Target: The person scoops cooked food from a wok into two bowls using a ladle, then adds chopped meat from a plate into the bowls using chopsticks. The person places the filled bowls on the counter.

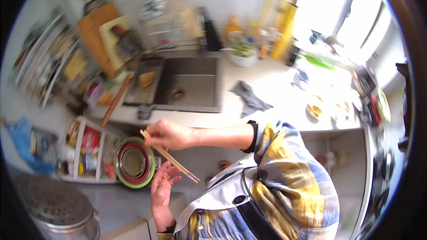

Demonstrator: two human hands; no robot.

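My right hand (170,135) holds a pair of wooden chopsticks (175,163), which slant down to the right. Their far ends carry a patterned band. Below them is my left hand (161,186), palm partly turned up and fingers apart. Its fingertips come close to the chopsticks; whether they touch cannot be told. Left of both hands sits a stack of nested bowls or basins (133,162), green-rimmed outside with a red one within.
Along the counter (230,90) are a steel sink (196,83), a grey cloth (250,98), a white bowl of greens (242,53) and a plate of food (314,109). A rolling pin (116,100) lies left of the sink. A lidded metal pot (63,220) stands lower left, near a storage rack (78,150).
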